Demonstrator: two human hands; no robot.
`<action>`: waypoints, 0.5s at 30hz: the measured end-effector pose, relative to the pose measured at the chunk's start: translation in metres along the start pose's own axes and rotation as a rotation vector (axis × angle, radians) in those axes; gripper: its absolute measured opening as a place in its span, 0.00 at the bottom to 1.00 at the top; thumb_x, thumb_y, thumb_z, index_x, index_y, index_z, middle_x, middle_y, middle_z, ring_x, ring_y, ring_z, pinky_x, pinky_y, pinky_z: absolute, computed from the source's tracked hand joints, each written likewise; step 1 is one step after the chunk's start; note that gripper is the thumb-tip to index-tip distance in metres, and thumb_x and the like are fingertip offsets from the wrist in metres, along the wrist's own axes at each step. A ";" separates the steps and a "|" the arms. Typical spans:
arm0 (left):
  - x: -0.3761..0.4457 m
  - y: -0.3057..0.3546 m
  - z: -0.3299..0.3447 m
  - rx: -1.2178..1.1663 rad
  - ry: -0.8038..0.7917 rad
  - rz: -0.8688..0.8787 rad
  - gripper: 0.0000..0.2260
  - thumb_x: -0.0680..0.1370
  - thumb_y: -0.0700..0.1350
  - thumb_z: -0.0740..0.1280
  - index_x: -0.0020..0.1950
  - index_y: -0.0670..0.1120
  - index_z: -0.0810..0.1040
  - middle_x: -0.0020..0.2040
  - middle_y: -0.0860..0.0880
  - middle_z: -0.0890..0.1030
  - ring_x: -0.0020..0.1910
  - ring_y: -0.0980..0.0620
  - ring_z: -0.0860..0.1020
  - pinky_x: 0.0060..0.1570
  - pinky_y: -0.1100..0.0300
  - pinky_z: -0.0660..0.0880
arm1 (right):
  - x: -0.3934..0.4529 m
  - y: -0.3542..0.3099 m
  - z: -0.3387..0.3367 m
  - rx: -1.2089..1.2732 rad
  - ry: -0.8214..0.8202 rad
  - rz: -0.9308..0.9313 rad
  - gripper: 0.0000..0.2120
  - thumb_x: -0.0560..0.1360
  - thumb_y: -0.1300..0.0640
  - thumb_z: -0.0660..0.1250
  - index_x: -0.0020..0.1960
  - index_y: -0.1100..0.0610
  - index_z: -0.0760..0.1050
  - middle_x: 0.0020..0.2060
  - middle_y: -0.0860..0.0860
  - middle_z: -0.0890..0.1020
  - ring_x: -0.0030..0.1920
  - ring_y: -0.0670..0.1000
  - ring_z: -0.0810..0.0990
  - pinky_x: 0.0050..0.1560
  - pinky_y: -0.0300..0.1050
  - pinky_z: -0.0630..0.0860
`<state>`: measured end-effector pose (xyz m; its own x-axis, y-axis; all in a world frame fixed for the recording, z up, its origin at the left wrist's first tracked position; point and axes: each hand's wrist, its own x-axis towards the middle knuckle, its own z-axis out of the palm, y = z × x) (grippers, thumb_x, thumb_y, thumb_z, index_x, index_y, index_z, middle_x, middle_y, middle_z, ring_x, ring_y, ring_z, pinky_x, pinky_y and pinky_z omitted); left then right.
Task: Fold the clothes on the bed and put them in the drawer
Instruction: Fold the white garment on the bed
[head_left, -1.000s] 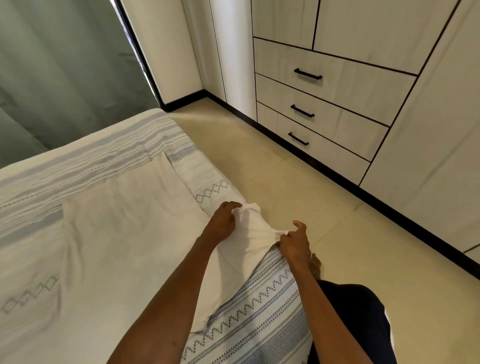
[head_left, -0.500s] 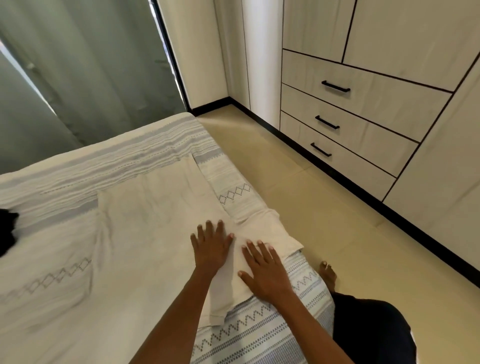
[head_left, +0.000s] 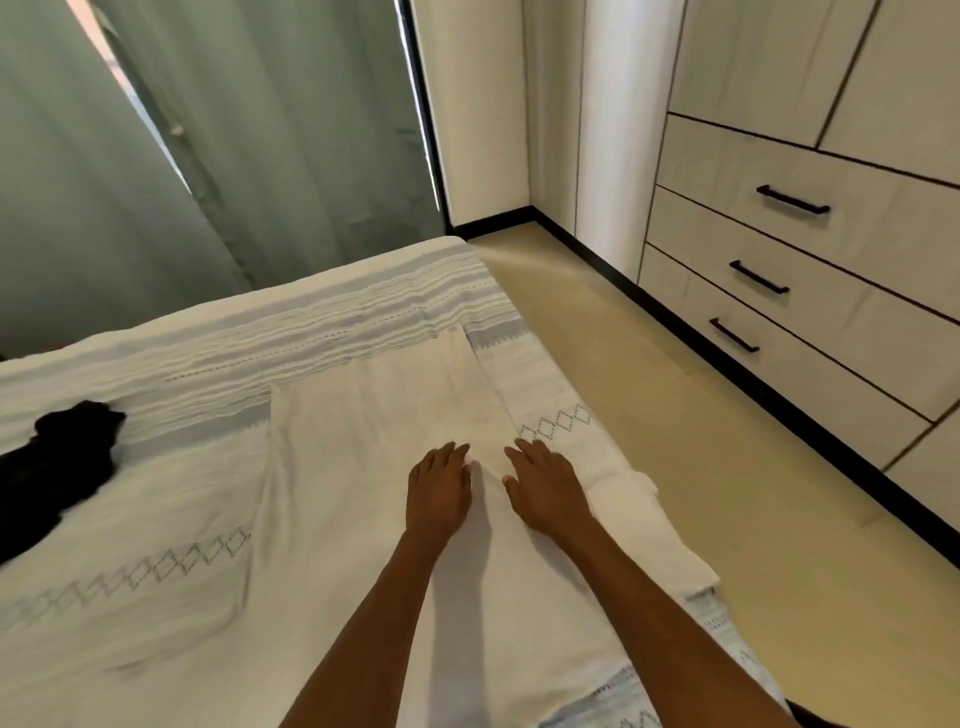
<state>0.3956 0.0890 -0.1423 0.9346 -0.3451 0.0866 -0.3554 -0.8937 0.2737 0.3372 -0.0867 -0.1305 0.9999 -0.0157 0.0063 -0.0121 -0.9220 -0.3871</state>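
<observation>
The bed (head_left: 156, 545) has a big white cloth (head_left: 374, 441) spread flat along its right edge, with a black garment (head_left: 52, 467) way over at the left edge. Looks like the smoothing step of the fold: left hand (head_left: 439, 491) and right hand (head_left: 545, 488) lie palm-down side by side on the cloth, fingers straight and slightly spread, pinching nothing. Next up is probably grabbing an edge to fold over; the drawers (head_left: 810, 270) on the right are all closed.

White garment (head_left: 374, 447) and black garment (head_left: 57, 467) lie on bed (head_left: 156, 597).
</observation>
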 end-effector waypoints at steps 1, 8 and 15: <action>0.010 -0.012 -0.002 0.006 0.007 -0.011 0.19 0.83 0.48 0.58 0.74 0.47 0.70 0.73 0.46 0.72 0.71 0.43 0.71 0.67 0.46 0.69 | 0.019 -0.005 0.002 -0.016 -0.033 -0.014 0.25 0.84 0.50 0.57 0.79 0.55 0.61 0.79 0.53 0.61 0.79 0.57 0.57 0.76 0.55 0.56; 0.060 -0.105 -0.028 0.023 0.093 -0.258 0.22 0.85 0.50 0.55 0.78 0.46 0.64 0.78 0.44 0.65 0.76 0.41 0.63 0.73 0.44 0.61 | 0.128 -0.044 0.030 -0.145 -0.121 -0.138 0.28 0.85 0.47 0.53 0.81 0.56 0.53 0.81 0.55 0.53 0.81 0.57 0.48 0.79 0.55 0.45; 0.096 -0.241 -0.048 -0.007 0.078 -0.460 0.24 0.85 0.55 0.51 0.81 0.52 0.55 0.81 0.45 0.55 0.79 0.41 0.53 0.75 0.42 0.52 | 0.238 -0.082 0.069 -0.139 -0.097 -0.142 0.31 0.84 0.41 0.48 0.82 0.54 0.49 0.82 0.53 0.51 0.81 0.56 0.47 0.79 0.58 0.44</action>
<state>0.5714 0.2848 -0.1536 0.9937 0.1090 0.0261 0.0958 -0.9469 0.3070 0.5773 0.0122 -0.1609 0.9880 0.1495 -0.0392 0.1345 -0.9568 -0.2578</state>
